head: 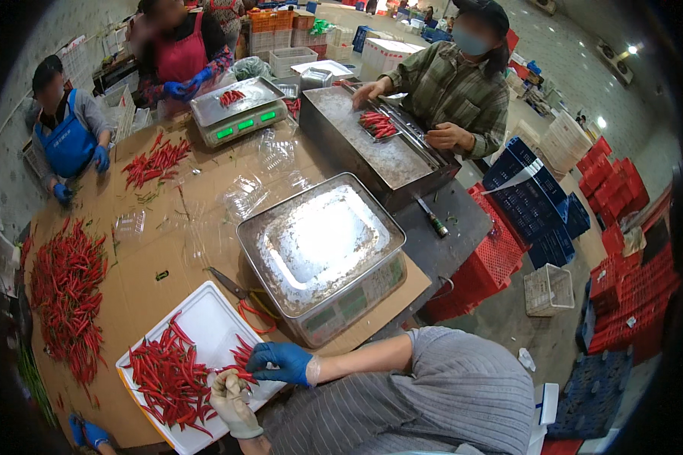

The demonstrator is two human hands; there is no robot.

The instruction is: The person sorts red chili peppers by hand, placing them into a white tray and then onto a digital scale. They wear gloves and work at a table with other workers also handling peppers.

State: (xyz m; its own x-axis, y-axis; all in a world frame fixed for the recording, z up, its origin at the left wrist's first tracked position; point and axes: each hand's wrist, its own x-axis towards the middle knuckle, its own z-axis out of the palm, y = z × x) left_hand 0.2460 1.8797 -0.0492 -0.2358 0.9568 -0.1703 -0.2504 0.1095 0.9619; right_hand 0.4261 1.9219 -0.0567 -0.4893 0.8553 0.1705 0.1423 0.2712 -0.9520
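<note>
My right hand (283, 363), in a blue glove, has its fingers around a few red chilli peppers (245, 375) over a white tray (210, 304). Close beside it is my left hand (232, 401), in a whitish glove, its fingers bent together at the same peppers; whether it pinches one is hidden. A heap of red chilli peppers (168, 378) covers the tray's left part. Scissors (245, 298) with orange handles lie between the tray and a digital scale with a steel pan (319, 239).
Cardboard (148, 250) covers the table, bearing a large chilli pile (71, 298), clear plastic punnets (245, 193) and a second scale (239, 108). A person in plaid works at a metal wrapping machine (375, 142). Other workers stand opposite. A knife (432, 219) and red crates (484, 261) are at right.
</note>
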